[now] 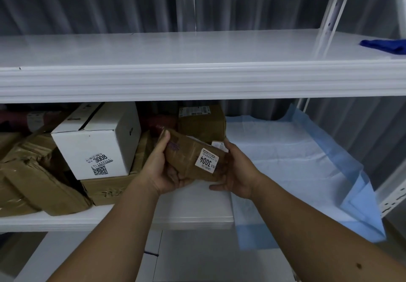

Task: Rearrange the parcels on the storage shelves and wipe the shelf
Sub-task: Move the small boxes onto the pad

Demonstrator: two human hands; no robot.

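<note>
Parcel [193, 161] labelled 3004 sits gripped between left hand [161, 172] and right hand [236, 172], fingers curled round its ends, beside white box [96, 143].

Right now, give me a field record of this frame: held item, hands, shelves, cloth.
held item: brown parcel, sticker reads 3004
left hand: grips the parcel's left end
right hand: holds its right end
lower shelf: white box marked 3008 atop brown parcels on the left; blue-edged sheet on the right
upper shelf: blue cloth at far right
wiping: neither hand on the cloth
</note>
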